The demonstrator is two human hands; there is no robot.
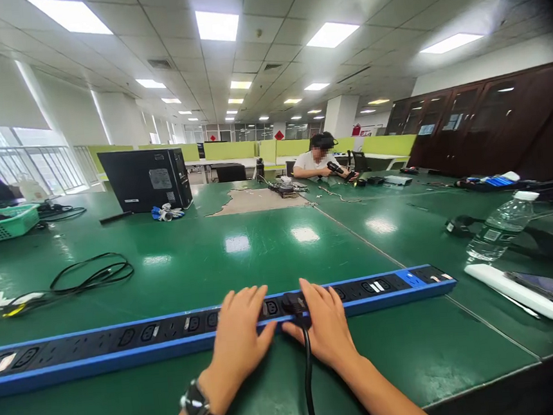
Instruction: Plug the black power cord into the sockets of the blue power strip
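A long blue power strip (110, 359) with a black socket face lies across the green table in front of me. My left hand (238, 327) is closed around it near the middle, fingers over the far edge and thumb at the near side. Just to the right, my right hand (324, 323) grips the strip in a similar way. Between the hands, a black plug (292, 303) sits on the socket face, close against my right fingers. Its black cord (309, 376) hangs toward me. How deep the plug sits cannot be seen.
On the right are a water bottle (501, 226) and a white case-like object (511, 287) with a phone (545, 290). Coiled black cable (93, 272) lies left. Behind stand a computer tower (143, 180) and green basket (11, 224). Another person (318, 165) sits across the table.
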